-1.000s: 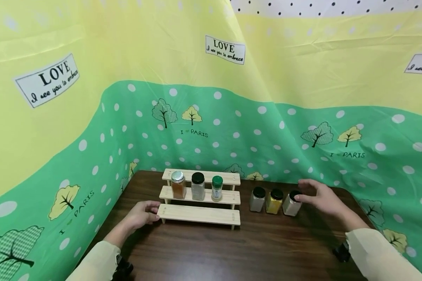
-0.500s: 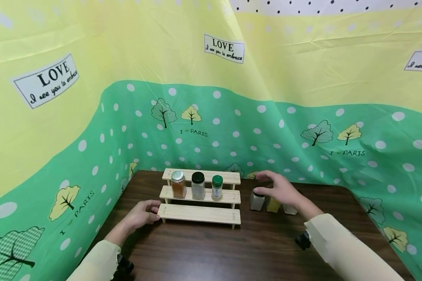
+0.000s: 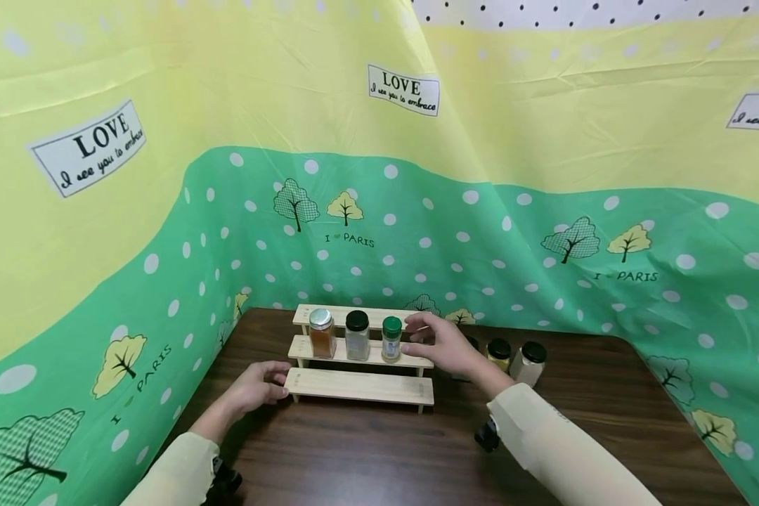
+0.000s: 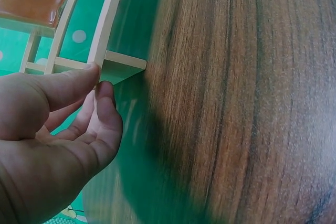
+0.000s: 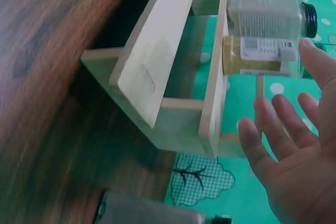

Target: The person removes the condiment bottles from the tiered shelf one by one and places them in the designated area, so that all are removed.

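A three-tier wooden spice rack (image 3: 360,386) stands on the table. My left hand (image 3: 256,386) pinches the left end of its lowest shelf, thumb above and fingers below in the left wrist view. On the middle shelf are an orange-brown spice jar (image 3: 322,334) with a silver lid, a black-lidded jar (image 3: 357,337) and a green-lidded jar (image 3: 391,341). My right hand (image 3: 445,344) is beside the green-lidded jar. Its fingers are spread, and the thumb overlaps the green lid in the right wrist view (image 5: 294,145).
Right of the rack stand three more black-lidded jars, one partly hidden behind my right hand. A yellow one (image 3: 498,353) and a pale one (image 3: 528,362) show. The brown wooden table (image 3: 354,457) meets a green and yellow printed cloth (image 3: 481,246) behind and at left.
My right hand has moved left from the pale jar, over the black-lidded jars, to the green-lidded jar on the rack. My left hand has stayed at the rack's end.
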### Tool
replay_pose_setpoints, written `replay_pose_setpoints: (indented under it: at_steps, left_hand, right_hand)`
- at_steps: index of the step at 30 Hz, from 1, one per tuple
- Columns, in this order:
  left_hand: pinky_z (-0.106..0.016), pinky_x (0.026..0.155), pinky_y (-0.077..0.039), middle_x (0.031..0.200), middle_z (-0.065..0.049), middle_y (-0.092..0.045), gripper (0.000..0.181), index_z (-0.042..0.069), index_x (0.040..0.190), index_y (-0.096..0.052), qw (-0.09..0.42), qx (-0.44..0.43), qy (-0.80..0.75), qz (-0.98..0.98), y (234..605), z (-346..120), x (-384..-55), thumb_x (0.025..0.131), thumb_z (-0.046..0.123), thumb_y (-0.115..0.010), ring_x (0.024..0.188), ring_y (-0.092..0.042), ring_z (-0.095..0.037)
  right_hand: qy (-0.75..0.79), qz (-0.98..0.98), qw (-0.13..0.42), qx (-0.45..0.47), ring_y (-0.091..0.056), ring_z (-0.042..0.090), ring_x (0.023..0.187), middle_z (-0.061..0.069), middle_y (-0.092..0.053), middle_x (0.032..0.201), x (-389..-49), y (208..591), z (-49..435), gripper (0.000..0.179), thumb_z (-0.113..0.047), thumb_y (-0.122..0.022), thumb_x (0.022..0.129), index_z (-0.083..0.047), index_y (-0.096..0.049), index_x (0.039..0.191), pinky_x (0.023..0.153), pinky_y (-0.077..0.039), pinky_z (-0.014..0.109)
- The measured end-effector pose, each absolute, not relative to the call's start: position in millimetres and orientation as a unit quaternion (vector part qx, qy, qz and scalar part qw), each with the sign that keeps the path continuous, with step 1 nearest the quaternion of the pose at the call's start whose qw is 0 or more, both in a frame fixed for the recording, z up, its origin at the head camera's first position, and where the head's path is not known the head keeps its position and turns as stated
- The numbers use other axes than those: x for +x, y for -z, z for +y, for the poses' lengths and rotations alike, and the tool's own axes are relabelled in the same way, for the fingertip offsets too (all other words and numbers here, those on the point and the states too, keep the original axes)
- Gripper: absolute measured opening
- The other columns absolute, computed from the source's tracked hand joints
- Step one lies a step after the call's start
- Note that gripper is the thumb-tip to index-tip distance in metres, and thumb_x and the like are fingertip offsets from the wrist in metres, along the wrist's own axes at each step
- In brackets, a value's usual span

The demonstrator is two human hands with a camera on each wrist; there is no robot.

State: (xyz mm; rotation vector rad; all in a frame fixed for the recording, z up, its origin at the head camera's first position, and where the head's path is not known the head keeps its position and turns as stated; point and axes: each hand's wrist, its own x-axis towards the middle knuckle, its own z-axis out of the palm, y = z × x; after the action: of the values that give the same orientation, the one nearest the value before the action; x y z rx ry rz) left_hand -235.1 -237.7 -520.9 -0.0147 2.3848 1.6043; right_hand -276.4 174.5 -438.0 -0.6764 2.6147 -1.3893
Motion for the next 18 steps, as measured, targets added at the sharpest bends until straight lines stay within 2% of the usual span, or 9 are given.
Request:
replay_pose_setpoints:
  at_steps: [10,18]
  left_hand:
    - [-0.039,0.072,-0.059,0.106,-0.017,-0.063,0.057,-0.008,0.138,-0.057,0.135,-0.010,-0.554,0.822,522,-238,-237,0.083,-0.011,-0.073,0.081,-0.065,-0.020]
    - [-0.038,0.072,-0.059,0.108,-0.018,-0.062,0.057,-0.007,0.139,-0.057,0.139,-0.013,-0.556,0.820,522,-238,-237,0.084,-0.010,-0.073,0.084,-0.065,-0.022]
  right_hand:
    - [0.464,0.857,0.025,-0.222,-0.069,0.021,0.102,0.003,-0.068,0.117,-278,446,157,0.047,-0.026,-0.080,0.091,-0.015,-0.060,0.133,0.086,-0.058,0.037]
    - [0.464,0.859,0.025,-0.216,-0.068,0.017,0.099,-0.001,-0.070,0.110,-278,449,149,0.031,-0.025,-0.076,0.095,-0.020,-0.065,0.124,0.084,-0.057,0.036]
